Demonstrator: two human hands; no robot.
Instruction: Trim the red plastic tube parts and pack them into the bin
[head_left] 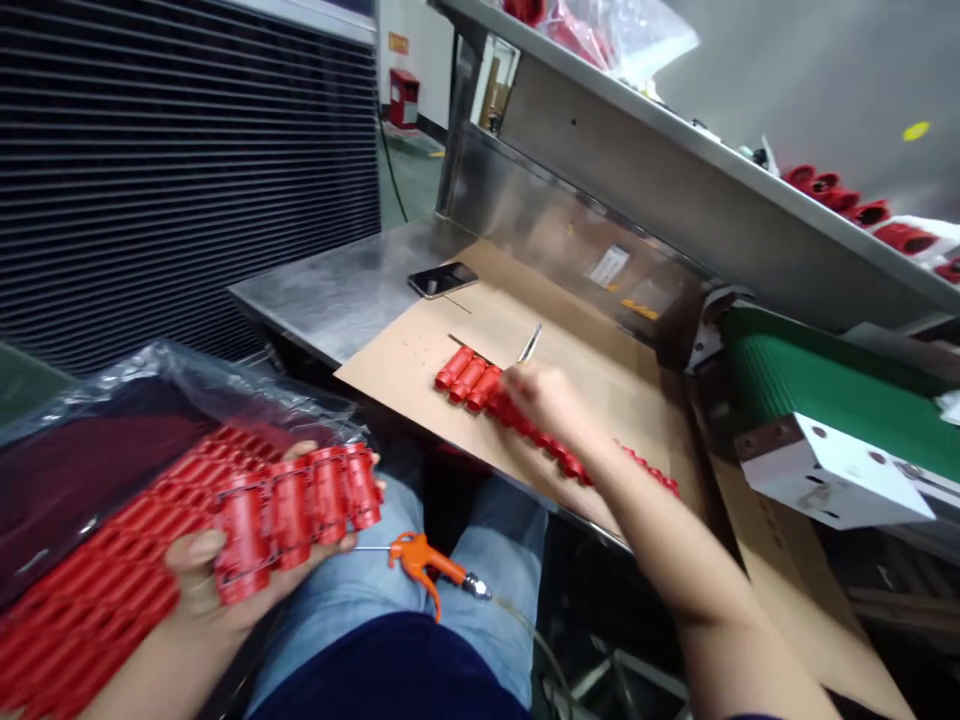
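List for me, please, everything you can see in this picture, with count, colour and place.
red plastic cylinders: one row, red, on the cardboard, partly under the right hand
cylinder strip: one, red, in the left hand
bagged cylinders: many, red, lower left in a clear bag
cardboard sheet: one, brown, on the steel table
phone: one, dark, at the cardboard's far corner
metal tool: one, silver, on the cardboard
air gun: one, orange, on the lap
conveyor belt: one, green, right
left hand: holds the strip
right hand: on the row
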